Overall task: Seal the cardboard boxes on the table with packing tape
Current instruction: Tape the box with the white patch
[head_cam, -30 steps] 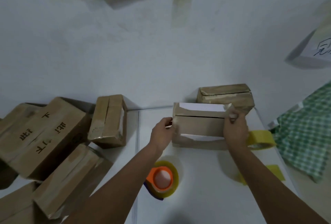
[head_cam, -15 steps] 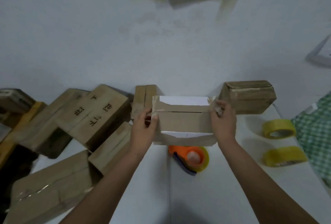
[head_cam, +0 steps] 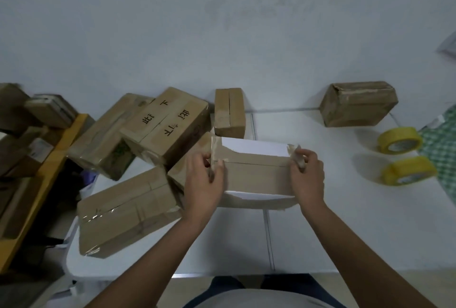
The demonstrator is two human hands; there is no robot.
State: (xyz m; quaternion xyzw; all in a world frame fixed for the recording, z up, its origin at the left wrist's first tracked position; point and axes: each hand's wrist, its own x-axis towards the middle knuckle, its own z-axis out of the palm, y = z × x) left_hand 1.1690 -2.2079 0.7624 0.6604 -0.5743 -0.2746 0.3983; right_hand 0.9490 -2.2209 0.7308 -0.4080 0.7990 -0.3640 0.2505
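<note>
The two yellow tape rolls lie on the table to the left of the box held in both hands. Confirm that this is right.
Not right. The head view shows the two yellow tape rolls on the table to the right of the box, not the left. The left hand and right hand do hold the box's ends.

Held box (head_cam: 256, 174) at centre frame, above the table (head_cam: 320, 233), left hand (head_cam: 203, 182) at its left end, right hand (head_cam: 307, 179) at its right. Heap of boxes (head_cam: 148, 147) to the left. Single box (head_cam: 357, 104) upper right. Two tape rolls (head_cam: 399, 140) at right edge, one below the other.
</note>
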